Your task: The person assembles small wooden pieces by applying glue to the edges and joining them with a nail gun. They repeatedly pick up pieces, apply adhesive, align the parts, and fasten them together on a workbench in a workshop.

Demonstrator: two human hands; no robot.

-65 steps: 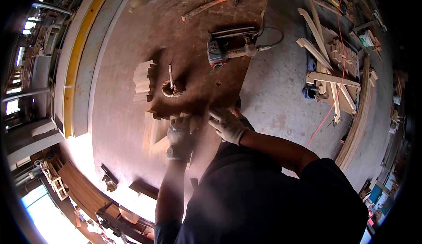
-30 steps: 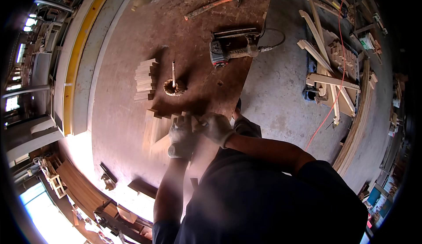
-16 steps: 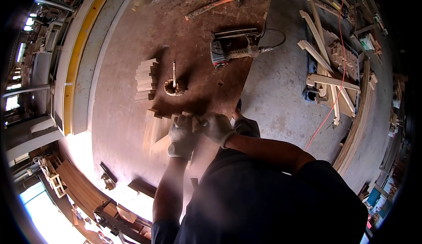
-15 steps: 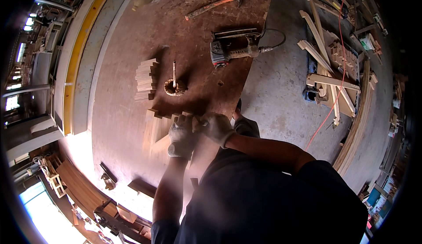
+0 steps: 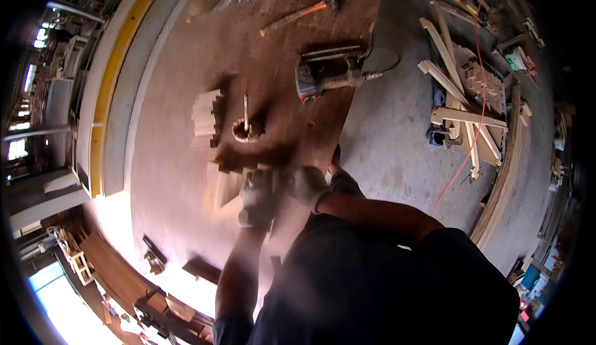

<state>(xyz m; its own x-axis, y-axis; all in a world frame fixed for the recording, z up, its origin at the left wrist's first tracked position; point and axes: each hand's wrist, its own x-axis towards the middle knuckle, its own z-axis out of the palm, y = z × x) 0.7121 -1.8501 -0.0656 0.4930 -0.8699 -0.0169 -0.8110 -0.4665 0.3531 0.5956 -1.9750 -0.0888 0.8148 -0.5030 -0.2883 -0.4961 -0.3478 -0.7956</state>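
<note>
My left hand, in a pale work glove, is closed over light wooden pieces on the brown worktable. A narrow edge of wood shows under its wrist side. Beside it, near the table's right edge, is my gloved right hand, fingers curled; what they grip is hidden and blurred. Just beyond the hands stand a round pot with a brush-like stick upright in it and a row of stacked wooden blocks.
Farther up the table lie a nail gun with a hose and an orange-handled hammer. Right of the table, wooden strips and blocks are piled, with a red hose across. A dark metal tool lies at lower left.
My right hand has drawn slightly away from my left, widening the gap between them. The table and its things sit a little lower in the picture.
</note>
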